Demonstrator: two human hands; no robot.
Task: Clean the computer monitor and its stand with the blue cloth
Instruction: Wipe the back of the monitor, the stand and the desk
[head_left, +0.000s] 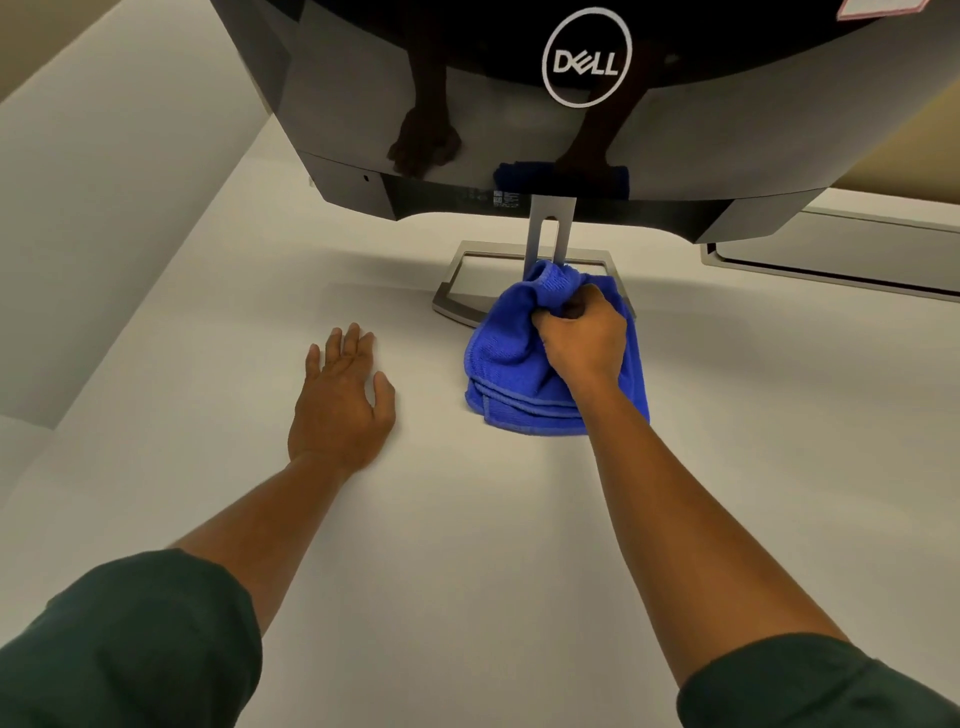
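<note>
Head view: DELL logo (587, 58) on monitor (363, 93); right hand (584, 338) grips blue cloth (506, 358), left hand (340, 400) flat, open.

One view only: a head-worn wide-angle camera, aimed forward and steeply down over the bench (467, 545). The viewpoint sits close to the monitor (519, 130), whose glossy rear panel and logo fill the upper frame and are cut off by the top edge. The stand (550, 228) falls just above frame centre. Both forearms enter from the bottom corners, sleeves nearest the lens; the left hand (340, 400) lies left of centre, the right hand (584, 338) right of centre. Wide-angle distortion bends the monitor's lower edge and the bench edges. No second view exists for overlap.
</note>
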